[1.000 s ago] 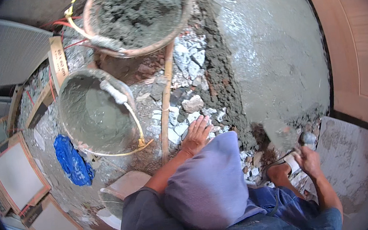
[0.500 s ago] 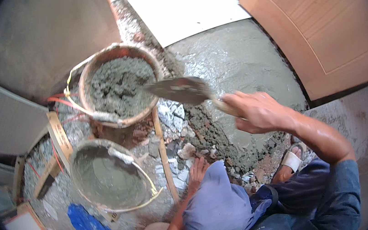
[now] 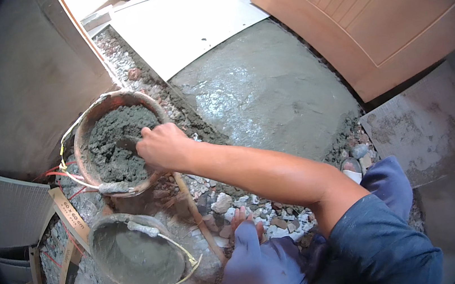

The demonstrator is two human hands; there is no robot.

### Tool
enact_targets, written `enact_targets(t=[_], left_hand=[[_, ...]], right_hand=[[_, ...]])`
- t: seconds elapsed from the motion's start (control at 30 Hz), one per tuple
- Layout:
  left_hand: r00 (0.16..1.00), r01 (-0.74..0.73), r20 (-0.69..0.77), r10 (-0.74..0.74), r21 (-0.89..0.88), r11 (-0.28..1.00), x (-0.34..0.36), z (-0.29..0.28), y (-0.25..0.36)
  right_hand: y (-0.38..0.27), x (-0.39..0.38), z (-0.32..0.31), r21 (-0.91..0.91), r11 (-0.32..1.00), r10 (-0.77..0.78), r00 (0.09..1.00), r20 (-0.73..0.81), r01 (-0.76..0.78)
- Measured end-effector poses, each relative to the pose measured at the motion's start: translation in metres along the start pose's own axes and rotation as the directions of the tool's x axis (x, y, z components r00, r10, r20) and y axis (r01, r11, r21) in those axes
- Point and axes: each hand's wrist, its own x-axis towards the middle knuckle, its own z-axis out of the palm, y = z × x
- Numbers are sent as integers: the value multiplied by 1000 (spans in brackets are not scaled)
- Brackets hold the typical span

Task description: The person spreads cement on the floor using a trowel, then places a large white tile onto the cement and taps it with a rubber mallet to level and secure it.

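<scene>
- A right hand is clamped around a trowel, its handle hidden in the grip, its blade at the grey mortar within the rim of the larger bucket.
- A left hand, fingers extended and partly hidden by cloth, rests on broken rubble; how far apart they are is hard to tell. Loose stones could roll under any weight put there.
- The blade could snag on the bucket's near rim if drawn out low, rocking a container that appears set on uneven ground.
- An overloaded blade could shed mortar across the rubble, likeliest if tilted over the gap beside the bucket.
- The sandalled foot, close to the near right corner of the smooth wet patch, could scar that surface should it slip.
- A white board bounds the patch's far edge; a panelled wooden door closes off its right side.
- Below the larger bucket, the smaller bucket and a wooden pole crowd the floor; the freest room for the arm appears to lie above the patch.
</scene>
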Motion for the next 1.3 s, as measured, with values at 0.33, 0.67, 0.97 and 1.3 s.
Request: enact_targets(t=[0.33,0.67,0.97,1.3], left_hand=[[1000,-19,1,19,-18,1000,1,-5,0],[1000,-28,-13,27,-47,999,0,-9,-7],[1000,-26,14,27,-47,999,1,-8,-8],[934,154,-287,-210,-208,966,51,-52,-19]], right_hand=[[25,-43,15,243,963,98,990,98,-119],[12,-70,-15,94,995,44,992,-122,-33],[32,-118,16,245,967,114,979,-167,-71],[94,-217,21,548,794,335,942,-32,-264]])
